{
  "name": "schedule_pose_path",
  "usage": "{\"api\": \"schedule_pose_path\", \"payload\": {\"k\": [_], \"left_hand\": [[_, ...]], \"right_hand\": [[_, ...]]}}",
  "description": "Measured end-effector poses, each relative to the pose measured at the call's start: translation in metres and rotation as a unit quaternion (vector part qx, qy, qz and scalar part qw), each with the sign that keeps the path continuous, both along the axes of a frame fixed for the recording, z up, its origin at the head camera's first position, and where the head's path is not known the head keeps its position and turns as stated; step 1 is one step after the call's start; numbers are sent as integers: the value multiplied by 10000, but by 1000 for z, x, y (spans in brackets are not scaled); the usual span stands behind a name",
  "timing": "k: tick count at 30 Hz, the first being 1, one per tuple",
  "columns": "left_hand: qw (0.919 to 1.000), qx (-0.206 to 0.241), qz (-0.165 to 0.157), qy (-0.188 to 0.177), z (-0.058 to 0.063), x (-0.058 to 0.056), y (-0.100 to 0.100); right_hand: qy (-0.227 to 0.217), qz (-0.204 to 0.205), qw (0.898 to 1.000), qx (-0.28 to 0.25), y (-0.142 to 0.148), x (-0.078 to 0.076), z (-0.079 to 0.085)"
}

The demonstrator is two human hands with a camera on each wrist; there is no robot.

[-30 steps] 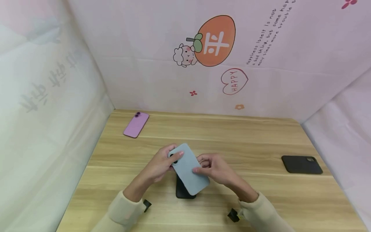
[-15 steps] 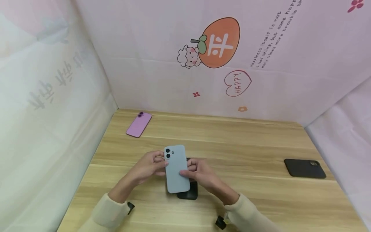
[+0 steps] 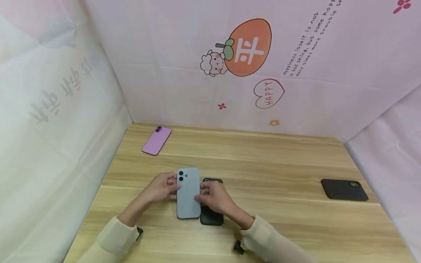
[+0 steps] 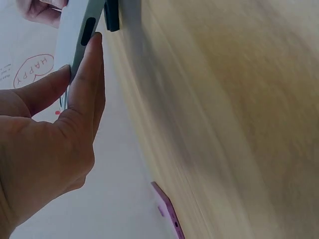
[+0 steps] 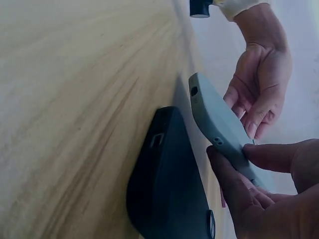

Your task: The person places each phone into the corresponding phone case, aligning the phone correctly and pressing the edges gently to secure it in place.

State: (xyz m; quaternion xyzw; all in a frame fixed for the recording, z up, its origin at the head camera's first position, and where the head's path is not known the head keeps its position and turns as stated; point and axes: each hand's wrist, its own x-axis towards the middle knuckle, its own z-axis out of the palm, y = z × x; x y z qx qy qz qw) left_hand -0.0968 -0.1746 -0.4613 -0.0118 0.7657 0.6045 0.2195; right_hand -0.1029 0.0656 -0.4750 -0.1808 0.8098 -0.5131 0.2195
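Observation:
Both hands hold a phone in a light blue case (image 3: 188,199), its two camera lenses facing up at the top left corner. My left hand (image 3: 161,187) pinches its left edge; in the left wrist view the thumb and fingers (image 4: 89,64) lie on opposite faces, just by a dark slot in the case's side. On the opposite edge, my right hand (image 3: 215,197) grips with its thumb on the back face. In the right wrist view the blue phone is tilted and raised off the table. Right beside it, partly covered by the right hand, lies a black phone-shaped piece (image 5: 167,174).
A purple phone (image 3: 156,140) lies at the back left of the wooden table (image 3: 263,160). Toward the right edge is a black phone case (image 3: 344,189) with a camera opening. Printed white cloth walls (image 3: 177,95) stand behind and at both sides.
The blue phone has turned from slanted to nearly upright in view and moved left with both hands, uncovering more of the black piece. The left thumb has shifted from the camera area to the edge.

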Motion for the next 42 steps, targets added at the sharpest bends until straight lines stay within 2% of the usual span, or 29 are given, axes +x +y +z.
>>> {"api": "schedule_pose_path", "payload": {"k": [3, 7, 14, 20, 26, 31, 42], "left_hand": [[9997, -223, 2, 46, 0, 0, 0], [9989, -456, 6, 75, 0, 0, 0], [9980, -621, 57, -101, -4, -2, -1], [9967, -803, 122, 1, -9, -6, 0], [9939, -1085, 143, 130, -13, -8, 0], [9885, -1475, 144, 303, -13, -10, 1], [9838, -1709, 220, 501, -11, -9, 5]], "right_hand": [[391, 94, 9985, 384, -2, 0, -2], [592, 72, 9959, 674, -3, 2, -2], [587, 134, 9957, 706, -4, 4, 0], [575, 207, 9953, 753, -4, 3, 3], [856, 220, 9919, 913, -8, 4, 8], [1114, 290, 9876, 1069, -12, 5, 13], [1531, 463, 9754, 1514, -18, 9, 17]]}}
